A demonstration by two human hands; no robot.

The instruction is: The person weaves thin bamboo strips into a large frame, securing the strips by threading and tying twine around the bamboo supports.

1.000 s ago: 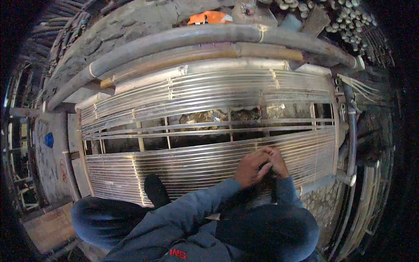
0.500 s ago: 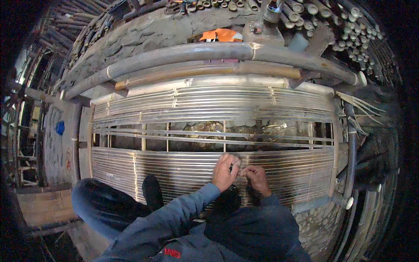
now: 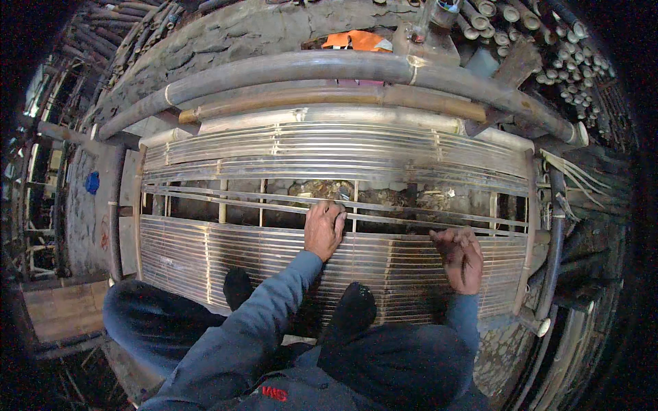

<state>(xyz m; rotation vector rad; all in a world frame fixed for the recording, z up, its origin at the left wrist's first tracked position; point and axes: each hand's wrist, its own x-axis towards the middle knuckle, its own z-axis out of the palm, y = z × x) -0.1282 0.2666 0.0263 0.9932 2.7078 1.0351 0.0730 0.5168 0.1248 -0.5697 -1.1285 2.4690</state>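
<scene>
A bamboo slat bench (image 3: 274,250) lies in front of me, its thin strips running left to right. Across the gap in its middle run a few loose bamboo strips (image 3: 397,211). My left hand (image 3: 325,230) is closed over one of these strips, fingers curled down around it near the gap's centre. Farther right, my right hand (image 3: 460,259) is held over the gap's near edge. Its fingers are bent but apart, close to the strips, with nothing visible in them.
Thick bamboo poles (image 3: 274,70) form the rail at the far side. An orange item (image 3: 360,41) lies beyond it. Cut bamboo poles (image 3: 510,14) are stacked at far right. Loose strip ends (image 3: 576,171) stick out at the right. My dark-covered foot (image 3: 353,308) rests on the near slats.
My hands were together over the near slats, fingers meeting. They have parted: the left moved forward and left onto a loose strip, the right moved right.
</scene>
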